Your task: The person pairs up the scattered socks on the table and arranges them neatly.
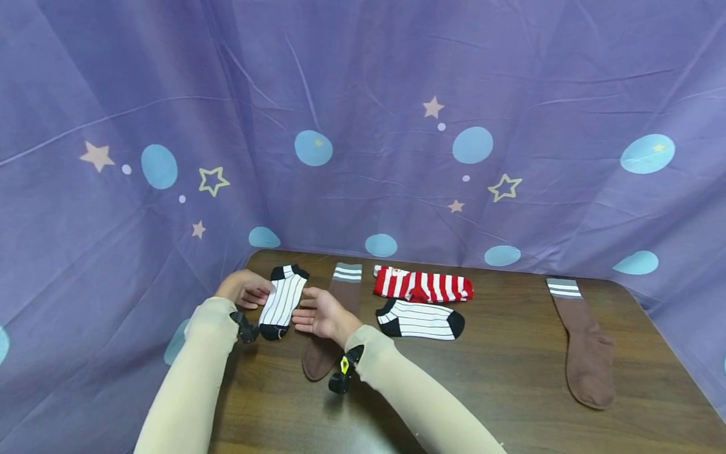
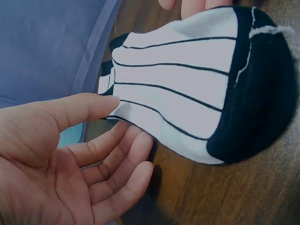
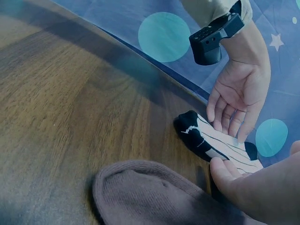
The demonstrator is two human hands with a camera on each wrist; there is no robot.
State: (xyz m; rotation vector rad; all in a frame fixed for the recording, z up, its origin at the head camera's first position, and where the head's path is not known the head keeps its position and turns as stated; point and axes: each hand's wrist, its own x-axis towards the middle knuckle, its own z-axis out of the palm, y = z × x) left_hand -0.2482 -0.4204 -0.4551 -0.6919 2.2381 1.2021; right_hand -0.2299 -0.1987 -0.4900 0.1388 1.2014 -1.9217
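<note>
A white ankle sock [image 1: 282, 302] with thin dark stripes and black toe and cuff lies at the table's left, between both hands. My left hand [image 1: 251, 289] is at its left edge. In the left wrist view the thumb touches the sock [image 2: 173, 79] near the cuff, and the other fingers lie loosely bent along its side, some tips hidden. My right hand [image 1: 324, 314] is at the sock's right edge, fingers extended, above a brown long sock [image 1: 320, 359] with a grey striped cuff. In the right wrist view its fingertips touch the white sock's edge.
On the wooden table [image 1: 454, 397] a red-and-white striped sock [image 1: 425, 285] lies behind a second white striped ankle sock [image 1: 425, 320]. Another brown long sock [image 1: 587, 353] lies at the far right. A purple patterned curtain [image 1: 363, 126] hangs along the table's back and left side.
</note>
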